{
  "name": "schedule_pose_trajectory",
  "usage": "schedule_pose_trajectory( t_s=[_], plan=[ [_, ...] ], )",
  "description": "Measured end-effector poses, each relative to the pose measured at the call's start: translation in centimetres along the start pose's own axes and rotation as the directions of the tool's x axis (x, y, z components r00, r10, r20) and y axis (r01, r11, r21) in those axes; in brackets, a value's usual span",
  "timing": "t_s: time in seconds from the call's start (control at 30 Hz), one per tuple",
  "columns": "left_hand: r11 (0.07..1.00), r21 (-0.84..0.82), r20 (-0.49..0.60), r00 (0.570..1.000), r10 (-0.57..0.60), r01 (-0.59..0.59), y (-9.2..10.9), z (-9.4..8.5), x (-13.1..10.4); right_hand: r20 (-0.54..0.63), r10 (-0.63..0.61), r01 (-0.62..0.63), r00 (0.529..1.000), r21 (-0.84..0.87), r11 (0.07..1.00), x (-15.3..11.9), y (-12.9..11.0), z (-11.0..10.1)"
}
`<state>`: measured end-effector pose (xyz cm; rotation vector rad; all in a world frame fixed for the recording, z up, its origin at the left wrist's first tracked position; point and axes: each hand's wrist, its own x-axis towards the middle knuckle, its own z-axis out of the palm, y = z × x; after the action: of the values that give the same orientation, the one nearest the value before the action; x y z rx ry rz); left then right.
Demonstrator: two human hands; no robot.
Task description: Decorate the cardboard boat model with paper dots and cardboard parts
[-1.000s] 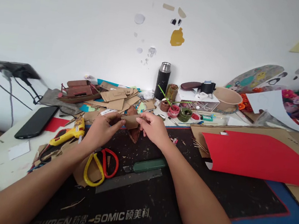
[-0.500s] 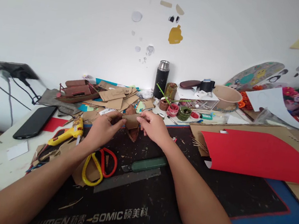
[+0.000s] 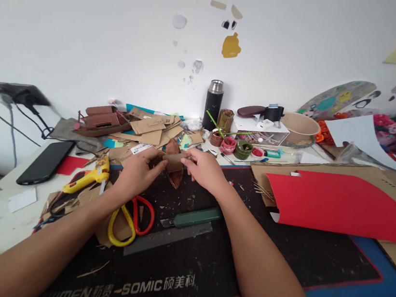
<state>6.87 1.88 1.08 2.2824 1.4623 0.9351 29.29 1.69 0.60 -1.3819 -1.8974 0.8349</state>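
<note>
Between my two hands is a small curved piece of cardboard (image 3: pixel 174 163). My left hand (image 3: pixel 143 168) pinches its left edge, and my right hand (image 3: pixel 200 168) pinches its right edge. Under and behind the piece shows a brown boat-shaped model (image 3: pixel 175 179) with a pointed front end, lying on the dark mat (image 3: pixel 184 198); whether the cardboard touches it I cannot tell. Nearer to me lie a green utility knife (image 3: pixel 196 217) and scissors (image 3: pixel 122 226) with one yellow and one red handle.
Left are a yellow glue gun (image 3: pixel 88 179) and a black phone (image 3: pixel 46 162). Behind my hands stand cardboard scraps (image 3: pixel 152 130), a larger brown boat model (image 3: pixel 103 121), paint jars (image 3: pixel 227 145) and a black thermos (image 3: pixel 213 104). Red paper (image 3: pixel 336 203) lies right.
The cardboard piece between my hands is more curved now, where it looked flatter before. My hands stay in nearly the same place; the whole view has shifted slightly.
</note>
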Motion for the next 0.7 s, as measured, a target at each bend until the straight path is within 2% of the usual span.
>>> schedule_pose_trajectory(
  t_s=[0.4,0.7],
  plan=[
    [1.000,0.015,0.031,0.999,0.025,-0.025,-0.49,0.24,0.00,-0.003,-0.022,0.022,1.000,-0.037,0.999,-0.13,-0.23,-0.02],
    [0.999,0.035,0.038,0.999,0.021,-0.022,-0.52,0.40,-0.15,0.021,-0.003,0.003,1.000,0.002,1.000,0.01,0.33,0.12]
  ],
)
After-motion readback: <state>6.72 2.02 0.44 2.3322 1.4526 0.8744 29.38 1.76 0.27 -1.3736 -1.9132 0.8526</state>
